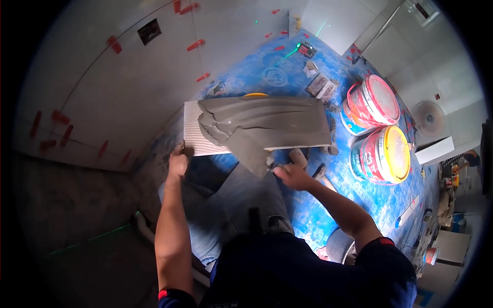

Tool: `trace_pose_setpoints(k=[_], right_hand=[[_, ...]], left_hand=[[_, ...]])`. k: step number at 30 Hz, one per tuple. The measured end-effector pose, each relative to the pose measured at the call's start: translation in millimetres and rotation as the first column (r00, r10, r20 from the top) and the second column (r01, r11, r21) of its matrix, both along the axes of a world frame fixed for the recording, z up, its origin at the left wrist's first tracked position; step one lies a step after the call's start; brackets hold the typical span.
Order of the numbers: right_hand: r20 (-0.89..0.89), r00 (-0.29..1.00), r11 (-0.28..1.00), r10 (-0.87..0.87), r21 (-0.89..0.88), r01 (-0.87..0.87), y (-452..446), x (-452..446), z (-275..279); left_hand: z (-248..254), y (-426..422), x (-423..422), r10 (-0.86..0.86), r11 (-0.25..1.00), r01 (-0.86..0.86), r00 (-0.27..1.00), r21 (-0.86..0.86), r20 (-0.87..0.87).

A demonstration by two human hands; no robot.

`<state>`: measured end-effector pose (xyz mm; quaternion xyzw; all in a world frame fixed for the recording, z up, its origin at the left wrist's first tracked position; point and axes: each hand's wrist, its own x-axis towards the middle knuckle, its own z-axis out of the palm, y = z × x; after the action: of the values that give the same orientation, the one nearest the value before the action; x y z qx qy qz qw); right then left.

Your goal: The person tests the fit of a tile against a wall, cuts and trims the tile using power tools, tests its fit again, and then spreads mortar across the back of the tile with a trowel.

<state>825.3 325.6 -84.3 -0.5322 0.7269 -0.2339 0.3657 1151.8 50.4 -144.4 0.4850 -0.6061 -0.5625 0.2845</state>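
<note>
A long tile (194, 123) lies back-side up in front of me, its ribbed underside showing at the left end. Thick grey adhesive (277, 120) covers most of the rest in smeared ridges. My left hand (178, 163) is closed on the tile's near left corner. In my right hand (295, 177) is the handle of a trowel (251, 154); its grey-coated blade overlaps the tile's near edge and touches the adhesive. The fingers are wrapped round the handle. What supports the tile from below is mostly hidden.
To the right stand two lidded buckets, one with a pink lid (382, 100) and one with a yellow lid (395, 154). A hammer-like tool (323, 177) lies on the blue floor covering (308, 215). Red wedges (196, 45) mark the wall tile joints. A laser level (306, 50) glows green beyond.
</note>
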Motion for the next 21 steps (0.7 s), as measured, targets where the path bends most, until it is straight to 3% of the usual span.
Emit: trace_pose_setpoints(k=[2,4,6,7,8,10,11,14,16,18,20,21], right_hand=[[0.101,0.990,0.979,0.102,0.168,-0.118,-14.9,21.4,7.3],[0.141,0.982,0.961,0.125,0.230,-0.155,-28.3,31.3,28.6],[0.287,0.956,0.890,0.066,0.417,-0.186,-46.0,37.2,48.5],[0.255,0.964,0.926,0.069,0.344,-0.157,-53.1,41.6,50.2],[0.254,0.964,0.924,0.080,0.343,-0.167,-62.9,46.6,51.6],[0.038,0.995,0.979,0.092,-0.184,-0.084,-84.0,61.5,52.1],[-0.125,0.990,0.981,0.065,-0.175,-0.087,-92.6,65.3,37.1],[-0.209,0.978,0.974,0.005,-0.220,-0.052,-96.3,93.8,5.1],[-0.242,0.970,0.990,0.036,-0.127,-0.068,-89.9,103.0,14.1],[-0.201,0.968,0.987,0.148,0.093,-0.132,-78.6,105.9,24.2],[-0.251,0.953,0.985,0.171,0.068,-0.159,-64.5,95.5,23.7],[-0.035,0.983,0.951,0.178,0.265,-0.162,-59.8,89.0,43.1]], left_hand=[[21.8,6.1,-3.7,0.049,0.990,-0.048,0.999,0.135,0.000],[-5.3,-3.1,6.7,0.023,0.996,-0.022,1.000,0.082,-0.003],[-18.1,-5.3,14.4,0.097,0.946,-0.011,0.963,0.323,-0.251],[-19.1,-6.7,13.4,0.153,0.928,0.006,0.907,0.373,-0.394],[-19.4,-4.3,17.2,0.162,0.928,-0.004,0.905,0.372,-0.394],[-9.6,8.4,20.0,0.466,0.731,-0.062,0.773,0.680,-0.430],[-14.3,10.0,23.5,0.442,0.746,0.033,0.722,0.665,-0.532],[-18.6,6.9,23.6,0.515,0.707,0.023,0.668,0.707,-0.537],[-22.1,6.1,26.4,0.535,0.695,0.023,0.650,0.718,-0.539],[-26.8,4.8,29.1,0.518,0.713,0.060,0.627,0.698,-0.582],[-59.7,-5.1,42.7,0.426,0.735,0.232,0.573,0.637,-0.700],[-51.7,-0.6,37.4,0.449,0.735,0.185,0.589,0.652,-0.672]])
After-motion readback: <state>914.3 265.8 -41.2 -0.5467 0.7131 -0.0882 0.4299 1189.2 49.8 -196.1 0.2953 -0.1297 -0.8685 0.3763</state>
